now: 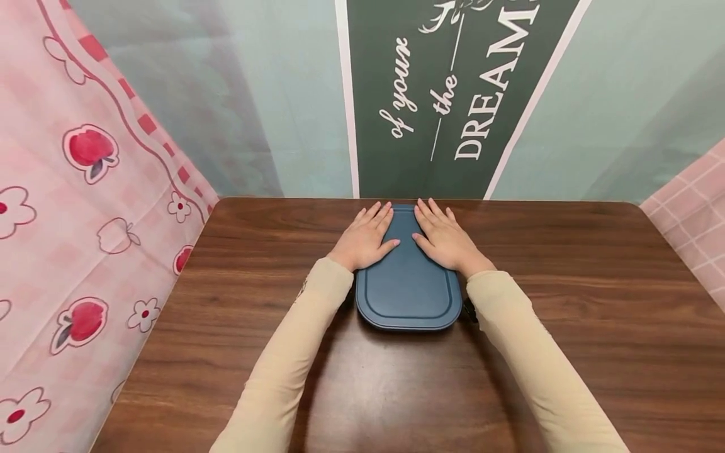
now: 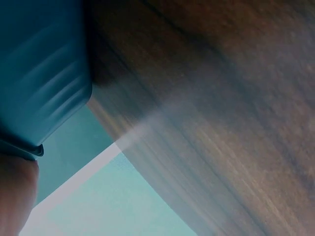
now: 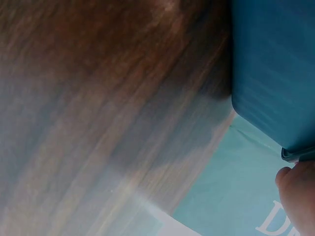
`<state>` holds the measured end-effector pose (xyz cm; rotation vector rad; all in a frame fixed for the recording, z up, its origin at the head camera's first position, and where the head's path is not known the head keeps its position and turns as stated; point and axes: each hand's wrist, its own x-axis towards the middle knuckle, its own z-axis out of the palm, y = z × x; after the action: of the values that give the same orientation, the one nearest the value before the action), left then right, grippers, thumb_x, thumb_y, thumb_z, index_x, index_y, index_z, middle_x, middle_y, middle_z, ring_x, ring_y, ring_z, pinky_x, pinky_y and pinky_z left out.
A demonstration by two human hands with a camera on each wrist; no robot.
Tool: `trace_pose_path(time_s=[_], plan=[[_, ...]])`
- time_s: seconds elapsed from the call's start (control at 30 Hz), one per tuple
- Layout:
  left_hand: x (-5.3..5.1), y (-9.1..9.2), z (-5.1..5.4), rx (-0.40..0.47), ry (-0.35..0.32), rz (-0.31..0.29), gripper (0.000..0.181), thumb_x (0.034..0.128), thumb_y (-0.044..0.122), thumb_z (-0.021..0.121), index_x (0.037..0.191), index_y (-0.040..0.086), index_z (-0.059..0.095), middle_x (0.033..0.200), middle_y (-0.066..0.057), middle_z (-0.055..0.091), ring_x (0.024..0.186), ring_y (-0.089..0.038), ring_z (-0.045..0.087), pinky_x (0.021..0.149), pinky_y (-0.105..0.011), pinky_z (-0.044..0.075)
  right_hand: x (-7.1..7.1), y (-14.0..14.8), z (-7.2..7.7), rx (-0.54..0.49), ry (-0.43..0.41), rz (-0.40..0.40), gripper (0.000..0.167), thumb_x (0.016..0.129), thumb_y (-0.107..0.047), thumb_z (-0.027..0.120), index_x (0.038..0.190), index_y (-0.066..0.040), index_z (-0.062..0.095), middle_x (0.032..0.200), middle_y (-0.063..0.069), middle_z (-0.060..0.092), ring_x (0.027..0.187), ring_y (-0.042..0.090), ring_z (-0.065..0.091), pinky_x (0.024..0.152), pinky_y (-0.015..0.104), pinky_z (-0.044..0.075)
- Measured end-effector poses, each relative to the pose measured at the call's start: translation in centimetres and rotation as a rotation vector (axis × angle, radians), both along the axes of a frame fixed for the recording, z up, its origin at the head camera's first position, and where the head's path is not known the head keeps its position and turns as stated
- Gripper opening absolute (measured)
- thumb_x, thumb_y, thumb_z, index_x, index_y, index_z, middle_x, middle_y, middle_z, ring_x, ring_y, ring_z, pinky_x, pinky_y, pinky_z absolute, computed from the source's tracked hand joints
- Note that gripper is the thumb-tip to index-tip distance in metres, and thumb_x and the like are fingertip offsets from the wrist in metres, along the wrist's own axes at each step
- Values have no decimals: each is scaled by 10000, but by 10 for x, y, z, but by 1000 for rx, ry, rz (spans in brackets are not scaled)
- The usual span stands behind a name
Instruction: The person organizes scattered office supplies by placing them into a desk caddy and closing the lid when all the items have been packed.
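Note:
A dark blue lidded box [image 1: 409, 292] with rounded corners stands on the table, its long side running away from me. My left hand [image 1: 368, 238] lies flat on the lid's far left part, fingers straight and pointing away. On the far right part of the lid rests my right hand [image 1: 444, 238], its fingers straight too. Both thumbs point inward over the lid. In the left wrist view, the ribbed side wall of the box [image 2: 44, 64] shows with part of the left hand [image 2: 17, 191] at the lid's rim. The right wrist view shows the opposite wall [image 3: 275, 64] and part of the right hand [image 3: 299, 194].
The brown wood-grain table [image 1: 255, 302] reaches a wall cloth [image 1: 300, 113] just behind the box. White lettering marks the cloth's dark green panel [image 1: 419, 170]. A pink patterned curtain [image 1: 73, 239] hangs at the left, and pink checked cloth [image 1: 696, 220] at the right.

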<state>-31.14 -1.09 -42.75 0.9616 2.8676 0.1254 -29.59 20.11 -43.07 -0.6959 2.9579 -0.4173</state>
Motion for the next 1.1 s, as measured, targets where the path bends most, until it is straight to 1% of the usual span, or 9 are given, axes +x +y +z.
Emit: trace_pose_path(time_s=[0.27, 0.43, 0.53, 0.6, 0.63, 0.73, 0.83, 0.97, 1.1], plan=[[0, 5, 2, -46, -28, 20, 706, 998, 530, 281, 1523, 84, 127, 1580, -14, 26, 1444, -204, -7, 1159, -386, 26, -1, 4, -3, -30, 7, -15, 633, 1004, -337, 427, 1487, 11, 213, 1552, 170, 148, 1436, 304, 25, 1132, 531, 12], [5, 5, 4, -46, -19, 26, 707, 1000, 523, 287, 1517, 63, 145, 1578, -51, 46, 1442, -230, -21, 1159, -377, 16, 10, 6, -4, -57, 24, -9, 670, 986, -380, 461, 1483, 7, 233, 1543, 175, 180, 1437, 292, 25, 1120, 560, 4], [14, 0, 5, -33, -12, 20, 707, 1001, 513, 300, 1510, 44, 158, 1575, -78, 57, 1439, -228, -40, 1158, -356, 9, 22, 8, -3, -75, 42, 17, 683, 978, -403, 469, 1472, 21, 262, 1536, 182, 201, 1435, 301, 39, 1107, 593, 23], [22, -3, 8, -26, -2, 4, 705, 1001, 508, 308, 1507, 39, 163, 1573, -88, 65, 1437, -225, -47, 1157, -348, 6, 31, 9, 0, -88, 51, 39, 690, 973, -420, 473, 1466, 22, 281, 1533, 183, 209, 1433, 312, 55, 1102, 603, 33], [27, -5, 6, -19, 2, -8, 703, 1002, 504, 315, 1506, 37, 167, 1571, -92, 71, 1436, -225, -44, 1157, -349, 9, 36, 9, 0, -95, 49, 50, 693, 970, -429, 474, 1463, 22, 289, 1532, 185, 212, 1433, 315, 59, 1100, 607, 36], [41, -9, 5, 9, 10, -44, 695, 1001, 490, 339, 1502, 34, 181, 1567, -100, 92, 1435, -226, -35, 1157, -365, 19, 49, 9, 1, -104, 50, 80, 701, 961, -449, 487, 1462, 6, 305, 1535, 177, 206, 1431, 321, 76, 1106, 596, 47], [52, -12, 4, 32, 18, -70, 680, 1003, 471, 355, 1499, 35, 194, 1566, -99, 106, 1437, -225, -26, 1157, -374, 21, 63, 9, 3, -107, 46, 102, 720, 949, -454, 508, 1461, 9, 304, 1538, 173, 198, 1429, 325, 82, 1118, 568, 55], [62, -13, 2, 45, 29, -74, 657, 1008, 446, 361, 1499, 41, 202, 1566, -86, 112, 1439, -218, -15, 1156, -362, 3, 77, 8, 2, -96, 41, 115, 748, 941, -466, 515, 1467, 12, 283, 1543, 159, 191, 1430, 309, 96, 1134, 524, 53], [67, -14, -1, 41, 52, -69, 642, 1011, 430, 359, 1499, 42, 207, 1563, -86, 130, 1440, -221, 26, 1156, -364, 2, 84, 7, -1, -85, 74, 127, 746, 944, -465, 509, 1467, 15, 283, 1541, 160, 201, 1425, 311, 132, 1137, 511, 64]])
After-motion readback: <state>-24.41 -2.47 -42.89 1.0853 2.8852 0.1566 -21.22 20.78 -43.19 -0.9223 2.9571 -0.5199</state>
